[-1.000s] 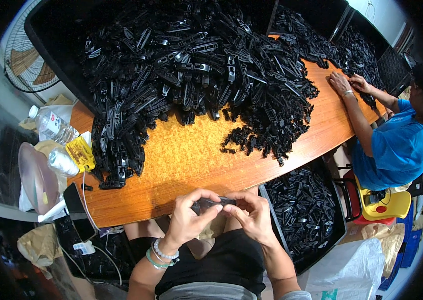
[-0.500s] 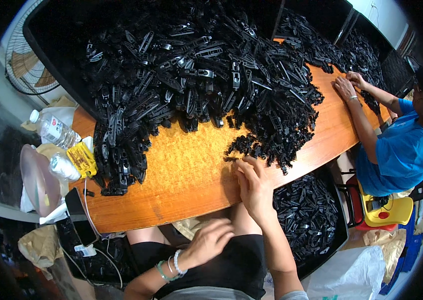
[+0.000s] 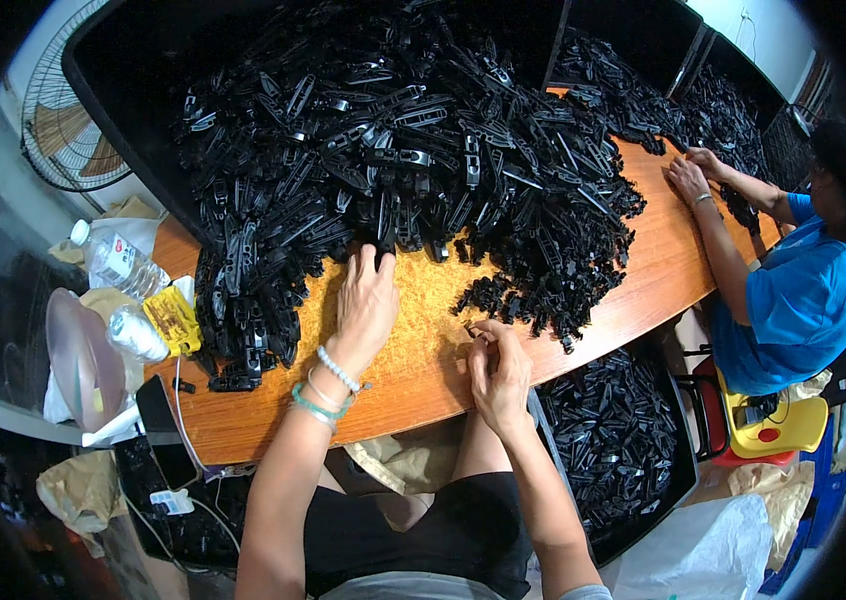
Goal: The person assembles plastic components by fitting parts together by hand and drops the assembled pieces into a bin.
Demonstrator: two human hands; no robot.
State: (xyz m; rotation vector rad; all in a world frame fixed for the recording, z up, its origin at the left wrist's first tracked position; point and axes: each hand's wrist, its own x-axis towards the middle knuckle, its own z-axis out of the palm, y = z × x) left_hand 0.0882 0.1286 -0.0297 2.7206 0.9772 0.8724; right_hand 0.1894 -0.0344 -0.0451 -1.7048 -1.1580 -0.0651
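Note:
A large heap of long black plastic parts (image 3: 403, 155) covers the far side of the wooden table (image 3: 373, 425). My left hand (image 3: 366, 305), with beaded bracelets at the wrist, reaches to the near edge of this heap. Its fingers are closed on a black plastic part (image 3: 384, 240) there. Closer to me, over the table's front edge, my right hand (image 3: 499, 375) is pinched around a small black piece (image 3: 470, 331). Just beyond it lies a pile of small black pieces (image 3: 543, 285). A yellow cloth-like patch (image 3: 423, 290) lies under both hands.
A water bottle (image 3: 115, 258), a yellow packet (image 3: 173, 320) and a phone (image 3: 165, 420) are at the left. Below the table's right side stands a black bin (image 3: 623, 445) of black parts. A co-worker in a blue shirt (image 3: 803, 300) handles parts farther right.
My left hand has moved from above my lap up to the heap and closed on a part. The right hand has drawn slightly back from the small pieces, holding one.

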